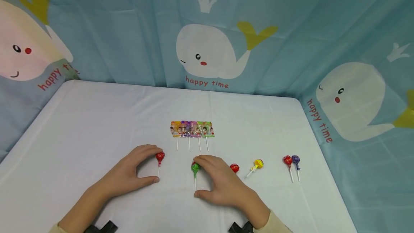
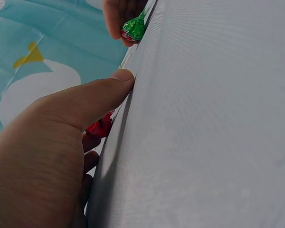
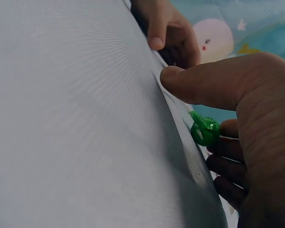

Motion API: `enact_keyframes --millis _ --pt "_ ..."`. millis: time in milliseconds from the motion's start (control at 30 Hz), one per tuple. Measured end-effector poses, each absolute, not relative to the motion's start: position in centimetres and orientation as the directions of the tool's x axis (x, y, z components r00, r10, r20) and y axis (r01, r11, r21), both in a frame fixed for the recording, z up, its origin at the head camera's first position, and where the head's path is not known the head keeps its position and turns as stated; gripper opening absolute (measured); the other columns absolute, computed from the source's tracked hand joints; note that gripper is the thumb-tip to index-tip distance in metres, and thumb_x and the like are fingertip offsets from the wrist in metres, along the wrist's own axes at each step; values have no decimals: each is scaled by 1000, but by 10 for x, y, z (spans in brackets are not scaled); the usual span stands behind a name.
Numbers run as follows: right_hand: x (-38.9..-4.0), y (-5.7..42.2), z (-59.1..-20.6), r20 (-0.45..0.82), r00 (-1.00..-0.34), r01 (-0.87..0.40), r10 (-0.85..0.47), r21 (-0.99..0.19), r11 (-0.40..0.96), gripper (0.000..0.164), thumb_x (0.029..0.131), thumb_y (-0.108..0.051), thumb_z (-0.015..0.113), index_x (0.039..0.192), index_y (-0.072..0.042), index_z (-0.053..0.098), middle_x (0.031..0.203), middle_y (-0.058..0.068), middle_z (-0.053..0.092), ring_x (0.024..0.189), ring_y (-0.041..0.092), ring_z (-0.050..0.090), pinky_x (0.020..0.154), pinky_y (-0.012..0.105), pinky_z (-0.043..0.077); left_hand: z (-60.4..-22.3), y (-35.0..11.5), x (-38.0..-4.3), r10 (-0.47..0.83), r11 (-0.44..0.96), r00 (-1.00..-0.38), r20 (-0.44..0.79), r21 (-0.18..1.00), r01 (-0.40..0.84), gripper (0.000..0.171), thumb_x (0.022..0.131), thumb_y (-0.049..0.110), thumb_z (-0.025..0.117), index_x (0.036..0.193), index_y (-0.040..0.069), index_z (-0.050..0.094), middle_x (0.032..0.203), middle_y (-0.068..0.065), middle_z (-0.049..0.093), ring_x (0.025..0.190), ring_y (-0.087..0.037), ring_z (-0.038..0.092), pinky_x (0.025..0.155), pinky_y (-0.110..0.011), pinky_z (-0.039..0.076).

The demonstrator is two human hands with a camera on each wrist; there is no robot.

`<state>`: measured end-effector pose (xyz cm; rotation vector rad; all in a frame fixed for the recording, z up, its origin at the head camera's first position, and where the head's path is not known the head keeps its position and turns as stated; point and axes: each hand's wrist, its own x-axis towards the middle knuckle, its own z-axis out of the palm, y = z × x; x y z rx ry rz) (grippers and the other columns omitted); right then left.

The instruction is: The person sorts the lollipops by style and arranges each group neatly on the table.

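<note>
My left hand (image 1: 136, 172) spans a red-wrapped lollipop (image 1: 160, 156) lengthwise, fingertips at the candy and thumb by the stick's lower end. To its right, a green lollipop (image 1: 195, 167) is held the same way by my right hand (image 1: 223, 182). Both hands are low on the white table, their thumbs toward me. The left wrist view shows the red candy (image 2: 100, 126) partly behind my thumb. In the right wrist view the green candy (image 3: 205, 131) touches my fingers. A further red lollipop (image 1: 234, 168) is partly hidden behind my right hand.
Several flat-wrapped lollipops (image 1: 192, 128) lie side by side farther back. On the right are a yellow lollipop (image 1: 258, 164), lying slanted, and a red one (image 1: 287, 160) beside a purple one (image 1: 295, 159). A blue whale-print curtain (image 1: 136, 46) hangs behind the white table (image 1: 97, 118).
</note>
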<state>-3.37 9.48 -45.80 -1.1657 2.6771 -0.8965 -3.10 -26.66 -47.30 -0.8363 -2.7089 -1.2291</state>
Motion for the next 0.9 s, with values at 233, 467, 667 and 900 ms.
enact_keyframes --millis 233,467,667,900 --pt "-34 94 -459 151 -706 -651 -692 -522 551 82 85 -42 91 155 -15 57 156 -7 56 149 14 49 125 42 40 -476 -266 -32 450 552 -857 251 676 488 81 81 31 101 152 23 63 150 8 60 141 -17 51 118 -8 27" --pt "-34 93 -460 193 -701 -670 -687 -508 541 79 85 -41 91 152 -14 59 153 -6 59 145 15 52 122 42 43 -476 -266 -33 447 566 -861 241 670 481 81 80 32 101 152 24 64 151 8 60 141 -18 52 118 -7 27" --pt "-37 90 -461 205 -707 -665 -677 -519 537 79 85 -39 91 152 -13 60 153 -7 60 145 13 53 121 43 44 -476 -265 -33 450 562 -856 253 665 492 81 79 30 102 151 22 64 150 8 61 141 -19 52 119 -8 27" --pt "-42 81 -461 211 -707 -657 -675 -548 518 80 86 -41 91 154 -13 59 153 -8 59 144 12 52 124 43 40 -476 -266 -33 444 577 -863 241 660 481 81 80 33 101 151 23 64 150 9 61 141 -19 52 118 -7 27"
